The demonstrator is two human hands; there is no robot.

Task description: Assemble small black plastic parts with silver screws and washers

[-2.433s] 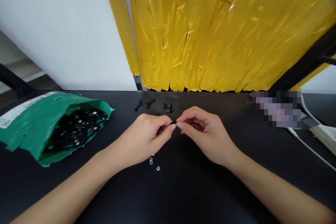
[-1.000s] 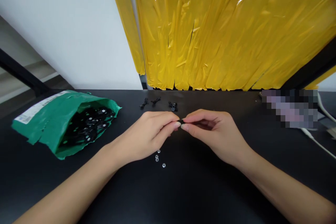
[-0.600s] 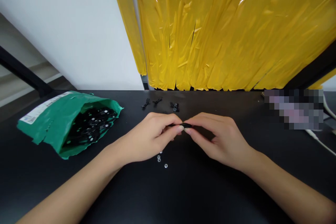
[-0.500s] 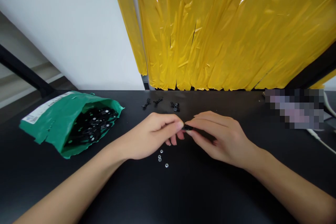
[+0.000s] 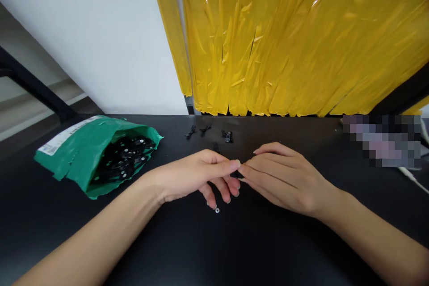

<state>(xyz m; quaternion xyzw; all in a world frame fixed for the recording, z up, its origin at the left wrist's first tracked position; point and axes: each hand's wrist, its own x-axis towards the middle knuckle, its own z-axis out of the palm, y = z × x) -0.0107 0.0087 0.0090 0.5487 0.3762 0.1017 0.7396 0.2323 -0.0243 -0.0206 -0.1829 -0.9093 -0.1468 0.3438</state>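
A small black plastic piece (image 5: 236, 174) is pinched between my two hands, mostly covered by the fingers; its exact kind is hard to make out. My left hand (image 5: 197, 172) grips its left end with thumb and index finger, the other fingers loosely curled below. On the other end, the fingertips of my right hand (image 5: 288, 181) close together. Just under my left fingertips lies a small silver washer (image 5: 217, 210) on the black table. Behind the hands are several black clip-like pieces (image 5: 227, 136), one partly hidden near my left knuckles.
An open green plastic bag (image 5: 70, 147) full of black pieces with silver discs lies at the left. At the right are a blurred-out object (image 5: 382, 140) and a white cable (image 5: 414, 181). Yellow plastic sheeting (image 5: 268, 44) and a white panel (image 5: 110, 40) stand behind the table (image 5: 214, 250).
My left fingers have spread downward and now cover most of the washers. The right fingers have drawn closer together over the black piece. The whole view has shifted slightly.
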